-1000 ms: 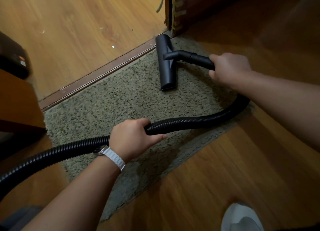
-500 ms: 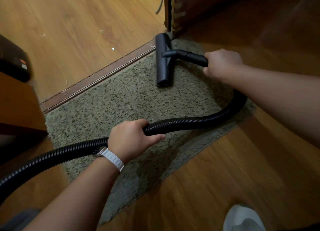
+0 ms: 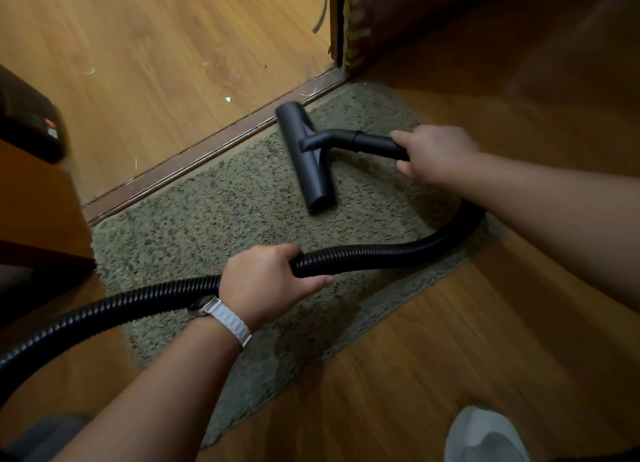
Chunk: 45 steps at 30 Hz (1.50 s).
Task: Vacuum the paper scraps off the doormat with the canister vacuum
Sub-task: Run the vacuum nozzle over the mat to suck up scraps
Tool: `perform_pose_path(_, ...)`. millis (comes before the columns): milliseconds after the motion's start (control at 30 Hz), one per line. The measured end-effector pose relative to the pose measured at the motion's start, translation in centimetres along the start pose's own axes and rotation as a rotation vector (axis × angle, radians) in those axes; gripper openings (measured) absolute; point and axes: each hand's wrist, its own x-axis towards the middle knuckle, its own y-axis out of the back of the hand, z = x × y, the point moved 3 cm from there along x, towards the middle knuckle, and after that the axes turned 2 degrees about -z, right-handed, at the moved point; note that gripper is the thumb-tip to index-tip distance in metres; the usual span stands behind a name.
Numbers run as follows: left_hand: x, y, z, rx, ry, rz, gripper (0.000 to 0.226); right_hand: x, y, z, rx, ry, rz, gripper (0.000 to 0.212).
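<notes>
Doormat: the olive shag doormat [image 3: 214, 219] lies on the diagonal. Its far long edge is tight against the brown threshold strip [image 3: 194, 160] and its near long edge meets the wood floor [image 3: 433, 357].
Mat ends: the left end reaches the wooden furniture [image 3: 34, 202]. The right end stops near the door post [image 3: 349, 25].
Nozzle: the black floor nozzle [image 3: 306, 157] sits on the far right part of the mat. Its far tip is at the threshold strip, and bare pile lies to its left and on its near side.
Right hand: the right hand [image 3: 433, 153] has its fingers curled round the black tube [image 3: 374, 141] just behind the nozzle's neck.
Left hand: the left hand [image 3: 266, 281] is wrapped round the ribbed hose [image 3: 381, 254] over the mat's near half. A white watch band [image 3: 228, 318] is on the wrist.
Hose: it comes in from the near left, passes through the left hand and loops round the mat's right end under the right forearm.
Paper scraps: small white paper scraps [image 3: 228, 99] lie on the far floor beyond the threshold.
Near right: a white shoe [image 3: 485, 434] rests on the wood floor.
</notes>
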Motion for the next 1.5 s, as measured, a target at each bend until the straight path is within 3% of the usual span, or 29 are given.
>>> perform_pose_path(367, -1.9, -0.8, -1.3, 0.033, -0.065, -0.028, 0.069, -2.1, -1.3, -4.3, -0.074, 0.341, 0.024, 0.048)
perform_pose_path(533, -3.0, -1.0, -2.5, 0.053, -0.054, -0.04, 0.065, -2.7, -1.6, -4.0, 0.003, 0.161, 0.026, 0.046)
perform_pose_path(733, -2.6, -0.8, -2.6, 0.0, -0.018, -0.036, 0.068, -1.3, -0.9, -0.6, 0.198, -0.127, -0.023, 0.026)
perform_pose_path(900, -2.2, -0.2, -2.6, -0.001, 0.001, -0.044, 0.067, -0.3, -0.7, -1.3, 0.177, -0.117, -0.02, 0.029)
perform_pose_path(1167, -2.6, -0.5, -2.6, 0.023, 0.015, -0.054, 0.066, 0.5, -0.4, -4.3, 0.08, 0.053, 0.007, 0.027)
perform_pose_path(1500, -2.0, -0.1, -2.5, 0.003, 0.006, -0.027, 0.071, -0.1, -0.8, -0.1, 0.238, -0.138, -0.037, 0.029)
